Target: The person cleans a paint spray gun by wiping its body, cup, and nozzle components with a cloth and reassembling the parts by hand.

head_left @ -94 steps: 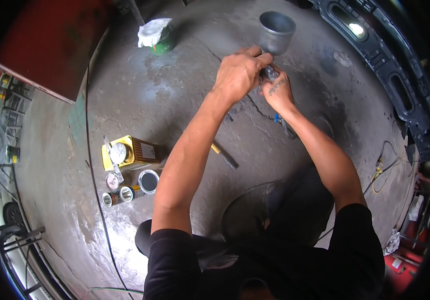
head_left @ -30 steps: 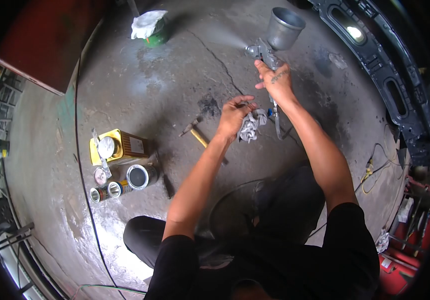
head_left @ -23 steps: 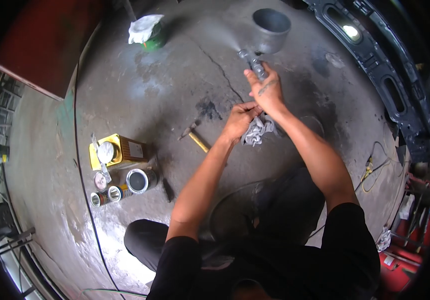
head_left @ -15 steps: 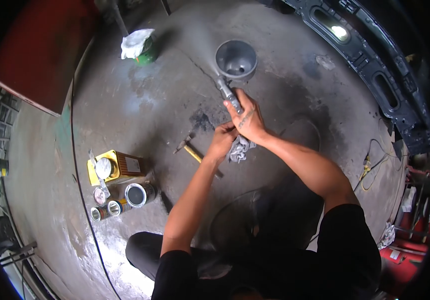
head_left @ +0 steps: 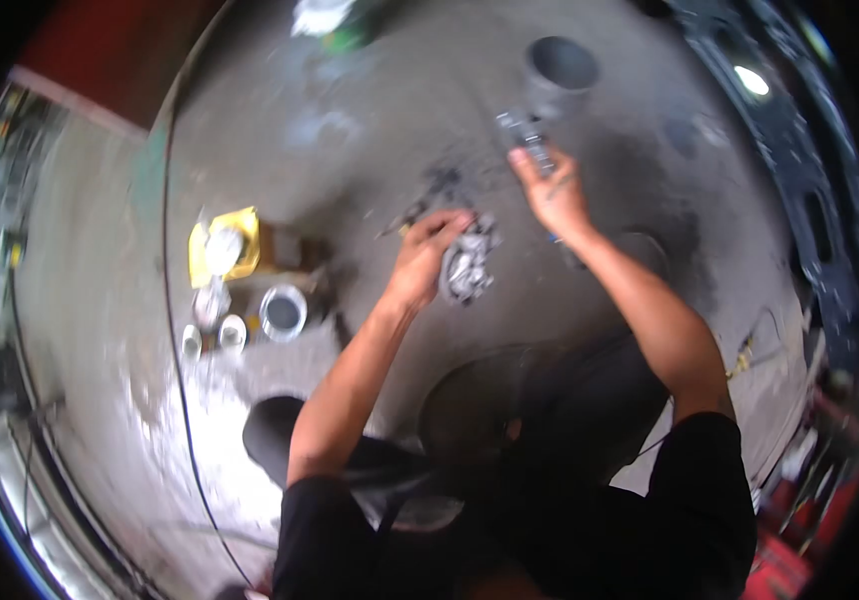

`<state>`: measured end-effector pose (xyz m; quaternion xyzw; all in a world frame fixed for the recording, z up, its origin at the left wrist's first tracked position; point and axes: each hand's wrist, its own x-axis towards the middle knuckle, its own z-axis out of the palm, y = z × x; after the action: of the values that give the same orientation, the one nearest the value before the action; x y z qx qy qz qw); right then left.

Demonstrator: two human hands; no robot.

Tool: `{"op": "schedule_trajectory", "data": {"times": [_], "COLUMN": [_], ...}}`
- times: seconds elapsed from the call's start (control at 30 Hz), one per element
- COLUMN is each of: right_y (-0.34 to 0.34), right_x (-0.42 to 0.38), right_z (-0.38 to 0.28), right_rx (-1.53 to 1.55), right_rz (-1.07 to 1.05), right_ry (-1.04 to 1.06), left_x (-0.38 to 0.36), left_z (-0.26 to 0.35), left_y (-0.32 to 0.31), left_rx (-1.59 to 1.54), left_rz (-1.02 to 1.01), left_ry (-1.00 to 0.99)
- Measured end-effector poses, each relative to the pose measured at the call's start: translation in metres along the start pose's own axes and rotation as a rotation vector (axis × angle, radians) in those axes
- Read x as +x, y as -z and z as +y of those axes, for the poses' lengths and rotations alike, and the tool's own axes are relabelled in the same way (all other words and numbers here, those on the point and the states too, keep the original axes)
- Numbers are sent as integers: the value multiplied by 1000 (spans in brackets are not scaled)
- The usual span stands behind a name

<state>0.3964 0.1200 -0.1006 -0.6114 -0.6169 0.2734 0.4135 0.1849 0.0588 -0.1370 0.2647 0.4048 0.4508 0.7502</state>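
My right hand (head_left: 558,195) is closed around a metal spray gun (head_left: 528,140), whose grey cup (head_left: 562,78) sits at its far end. Lower and to the left, my left hand (head_left: 430,250) pinches a crumpled grey rag (head_left: 470,262) that hangs beside its fingers. Behind my left hand a hammer (head_left: 405,220) lies on the floor, mostly hidden and blurred. Dark stains mark the floor beyond the rag. The two hands are apart.
A yellow can (head_left: 240,245) stands at the left, with an open round tin (head_left: 284,312) and smaller tins near it. A dark metal panel (head_left: 800,170) runs along the right. A black cable (head_left: 172,300) crosses the floor at left. A green bucket (head_left: 348,38) is at the top.
My hands have moved apart: the right one went up and right with the spray gun, the left one up slightly with the rag. The mist at the nozzle is gone. The view has shifted.
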Motion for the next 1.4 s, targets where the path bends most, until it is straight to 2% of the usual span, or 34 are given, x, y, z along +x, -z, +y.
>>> {"op": "schedule_trajectory", "data": {"times": [0.07,0.1,0.13,0.23,0.3,0.37,0.43,0.5,0.53,0.63,0.67,0.77,0.9,0.93,1.03,1.17,1.4], "right_y": [-2,-10,-7,-25,-36,-45,-54,-66,-70,-87,-93,-109,-120,-128,-151,-170,-210], "right_x": [1,1,2,-5,-9,-15,-19,-26,-27,-32,-34,-40,-42,-43,-46,-39,-36], "right_z": [-5,10,3,11,13,2,-9,-11,-16,-20,-18,-15,-33,-25,-12,-15,15], "right_rx": [-90,38,-18,-20,-29,-14,-3,13,-24,-63,-63,-124,-168,-163,-166,-255,-272], "right_rz": [-90,-106,-214,-335,-403,-481,-558,-602,-629,-703,-705,-720,-829,-776,-734,-878,-803], "right_ry": [-109,-3,-81,-87,-85,-72,-60,12,23,67,120,211,137,267,372,250,298], "left_x": [-13,-18,-22,-49,-65,-82,-101,-112,-112,-112,-109,-102,-89,-85,-74,-65,-62], "left_z": [11,19,29,75,105,138,167,189,197,207,210,210,205,205,203,198,202], "left_y": [13,22,29,68,99,131,164,188,203,225,229,238,249,247,257,261,256], "left_rx": [124,225,331,603,858,1183,1646,1888,1960,2134,2137,2071,2107,2119,2151,2191,2235], "left_rz": [82,84,64,206,399,569,692,654,614,461,428,430,362,334,233,158,116], "left_ry": [-87,-92,-98,-261,-402,-635,-627,-556,-426,-272,-197,-218,-165,-132,-95,-52,-110]}}
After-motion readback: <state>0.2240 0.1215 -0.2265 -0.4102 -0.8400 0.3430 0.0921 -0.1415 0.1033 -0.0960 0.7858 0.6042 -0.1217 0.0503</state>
